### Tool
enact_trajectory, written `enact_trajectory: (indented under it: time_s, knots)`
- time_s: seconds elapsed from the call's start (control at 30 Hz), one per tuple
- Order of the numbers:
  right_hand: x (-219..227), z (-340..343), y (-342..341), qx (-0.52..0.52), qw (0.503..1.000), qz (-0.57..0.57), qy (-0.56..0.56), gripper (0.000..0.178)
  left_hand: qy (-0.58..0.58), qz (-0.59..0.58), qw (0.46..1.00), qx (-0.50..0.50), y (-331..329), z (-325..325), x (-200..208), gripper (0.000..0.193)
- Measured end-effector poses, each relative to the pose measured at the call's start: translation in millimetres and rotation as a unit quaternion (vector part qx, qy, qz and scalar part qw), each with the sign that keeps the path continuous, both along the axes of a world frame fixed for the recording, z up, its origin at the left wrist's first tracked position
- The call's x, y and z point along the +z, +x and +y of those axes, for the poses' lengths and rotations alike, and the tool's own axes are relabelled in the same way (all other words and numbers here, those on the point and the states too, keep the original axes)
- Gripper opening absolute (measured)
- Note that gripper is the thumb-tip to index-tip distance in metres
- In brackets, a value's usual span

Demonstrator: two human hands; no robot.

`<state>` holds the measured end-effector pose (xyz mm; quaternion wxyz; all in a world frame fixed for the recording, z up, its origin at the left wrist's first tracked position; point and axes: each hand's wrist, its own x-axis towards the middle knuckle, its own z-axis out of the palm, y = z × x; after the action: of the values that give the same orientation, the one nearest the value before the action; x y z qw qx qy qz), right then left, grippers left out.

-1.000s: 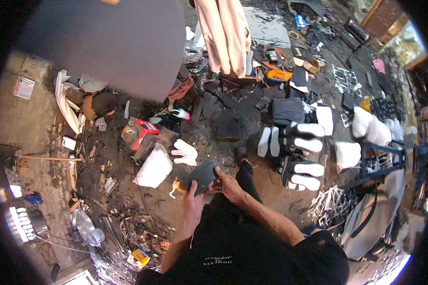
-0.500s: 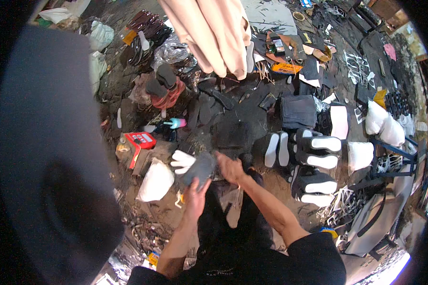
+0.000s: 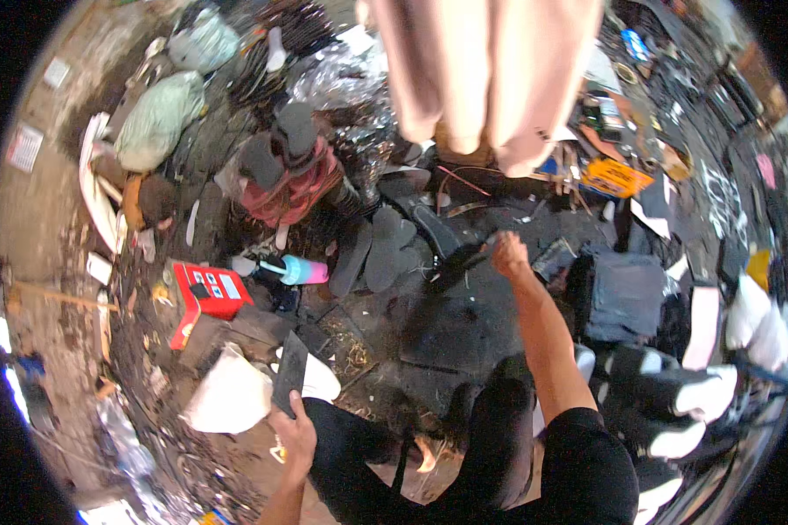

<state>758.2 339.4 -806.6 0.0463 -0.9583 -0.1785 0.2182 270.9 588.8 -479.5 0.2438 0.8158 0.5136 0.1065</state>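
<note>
Dirt floor (image 3: 52, 289) strewn with scraps, daylight at the left, pale hanging cloth (image 3: 486, 70) overhead, stuffed sacks (image 3: 158, 122), red box (image 3: 206, 293), stacked dark soles (image 3: 381, 249)

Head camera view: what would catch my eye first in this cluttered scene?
Probably the big pale pink cloth hanging at the top, close to the camera. Next, the red box at left, bright against the dark floor litter. Then the hands: the left hand holds a dark flat piece low down, while the right hand reaches out to the middle of the heap.
</note>
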Motion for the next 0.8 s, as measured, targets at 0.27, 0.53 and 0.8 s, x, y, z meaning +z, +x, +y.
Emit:
enact_trajectory:
  time_s: [0.27, 0.53, 0.8]
  knots:
    - [-68.4, 4.7, 119.7, 0.07, 0.987, -0.144, 0.004, 0.085, 0.092, -0.011, 0.975, 0.2, -22.0, 2.9, -91.3, 0.055]
    - [-125.9, 17.8, 98.7, 0.012, 0.984, -0.174, 0.03, 0.069, 0.131, -0.158, 0.974, 0.096, -10.1, 17.7, -97.4, 0.029]
    - [-112.4, -17.4, 105.2, 0.134, 0.975, -0.169, -0.052, 0.061, -0.005, -0.195, 0.978, 0.074, 6.4, 22.5, -88.6, 0.03]
